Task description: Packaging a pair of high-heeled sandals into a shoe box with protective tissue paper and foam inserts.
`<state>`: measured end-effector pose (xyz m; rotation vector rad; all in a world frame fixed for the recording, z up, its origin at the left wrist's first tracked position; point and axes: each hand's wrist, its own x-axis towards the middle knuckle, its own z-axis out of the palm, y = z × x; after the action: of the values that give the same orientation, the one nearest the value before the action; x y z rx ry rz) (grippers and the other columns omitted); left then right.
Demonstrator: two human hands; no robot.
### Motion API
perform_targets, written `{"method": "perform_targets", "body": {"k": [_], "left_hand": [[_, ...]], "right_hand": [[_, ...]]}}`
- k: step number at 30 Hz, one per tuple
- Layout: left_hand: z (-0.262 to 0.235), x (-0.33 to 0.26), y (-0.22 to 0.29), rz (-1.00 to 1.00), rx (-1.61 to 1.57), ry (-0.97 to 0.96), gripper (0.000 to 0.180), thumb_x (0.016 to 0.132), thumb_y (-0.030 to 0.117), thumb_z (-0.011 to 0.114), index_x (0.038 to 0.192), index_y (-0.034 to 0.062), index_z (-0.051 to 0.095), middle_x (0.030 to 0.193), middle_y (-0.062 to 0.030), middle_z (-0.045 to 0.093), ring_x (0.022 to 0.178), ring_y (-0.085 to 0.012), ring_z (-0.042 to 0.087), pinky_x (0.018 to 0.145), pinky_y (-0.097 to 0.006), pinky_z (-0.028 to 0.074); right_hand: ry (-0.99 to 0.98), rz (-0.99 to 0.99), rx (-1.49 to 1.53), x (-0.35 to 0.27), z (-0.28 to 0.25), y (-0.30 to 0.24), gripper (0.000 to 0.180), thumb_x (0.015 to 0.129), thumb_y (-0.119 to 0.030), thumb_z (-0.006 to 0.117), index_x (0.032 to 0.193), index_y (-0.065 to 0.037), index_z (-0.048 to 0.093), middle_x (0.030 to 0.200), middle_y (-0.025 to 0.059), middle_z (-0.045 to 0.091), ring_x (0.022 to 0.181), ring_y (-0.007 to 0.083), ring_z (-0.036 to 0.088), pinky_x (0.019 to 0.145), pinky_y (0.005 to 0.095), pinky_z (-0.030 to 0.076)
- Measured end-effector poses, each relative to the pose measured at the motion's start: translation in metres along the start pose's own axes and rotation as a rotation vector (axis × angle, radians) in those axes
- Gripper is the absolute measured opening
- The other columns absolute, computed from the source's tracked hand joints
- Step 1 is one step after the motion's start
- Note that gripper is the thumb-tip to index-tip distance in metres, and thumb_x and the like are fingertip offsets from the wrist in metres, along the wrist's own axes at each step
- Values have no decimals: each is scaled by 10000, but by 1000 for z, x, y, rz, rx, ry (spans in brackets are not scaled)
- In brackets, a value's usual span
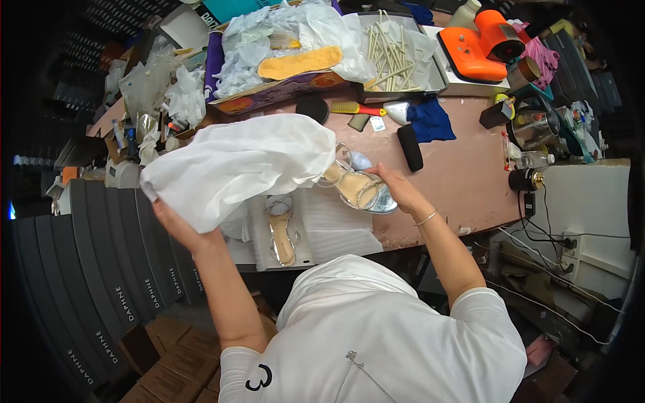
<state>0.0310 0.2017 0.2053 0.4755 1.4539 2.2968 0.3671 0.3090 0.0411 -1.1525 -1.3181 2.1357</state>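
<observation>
Shirt (403,322) closest — left fingers (160,209) grasp bag (248,161), right fingers (385,172) grasp sandals (351,187) — seemingly bagging or unbagging; next needs steady hold.

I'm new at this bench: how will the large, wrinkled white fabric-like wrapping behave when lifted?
Probably floppy: the wrapping crumples into soft folds beside the left hand. Likely light for its size, as it looks thin.

The one head-worn fisheye view looks steeply down from above and behind the left grip (179,226) and right grip (403,191), near both, facing the counter (463,178) beyond them.
</observation>
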Motion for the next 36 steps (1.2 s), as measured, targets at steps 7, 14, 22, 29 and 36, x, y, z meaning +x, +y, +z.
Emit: {"method": "perform_targets", "body": {"k": [7, 14, 22, 29, 36], "left_hand": [[-89, 25, 7, 578, 718, 146, 334, 955, 166, 476, 1213, -44, 509, 1188, -196, 581, 1008, -315, 622, 864, -413, 519], [-74, -9, 15, 490, 1186, -153, 561, 877, 96, 566, 1395, -12, 378, 1397, -216, 426, 1308, -352, 402, 1082, -375, 306], [-29, -118, -73, -1563, 224, -883, 672, 959, 542, 418, 1417, 53, 362, 1313, -117, 499, 1207, -207, 488, 1010, -361, 400], [-40, -169, -58, -1137, 120, -369, 510, 1008, 413, 400, 1360, 48, 444, 1208, -68, 562, 1090, -157, 548, 966, -280, 425], [-69, -149, -57, -440, 571, -821, 358, 944, 364, 569, 998, 20, 653, 1210, -147, 557, 1091, -210, 556, 934, -295, 413]], "right_hand": [[79, -24, 166, 1, -5, -6, 673, 1022, -482, 198, 1234, 54, 546, 1157, 139, 625, 1051, 177, 608, 923, 308, 480], [-116, -132, -201, -6, -4, -32, 556, 1019, -416, 309, 1158, 28, 614, 1099, 134, 656, 1019, 199, 611, 917, 315, 459], [-892, -158, -695, -16, 99, -67, 382, 951, -353, 545, 983, 5, 674, 871, 139, 695, 750, 220, 640, 716, 328, 492], [628, -399, -818, 23, -60, -4, 337, 864, -187, 643, 1137, 3, 584, 980, 165, 631, 811, 216, 621, 701, 319, 500], [624, -166, -1141, 68, -123, 41, 426, 766, -298, 732, 1022, 7, 580, 948, 201, 585, 930, 371, 569, 798, 440, 470]]}}
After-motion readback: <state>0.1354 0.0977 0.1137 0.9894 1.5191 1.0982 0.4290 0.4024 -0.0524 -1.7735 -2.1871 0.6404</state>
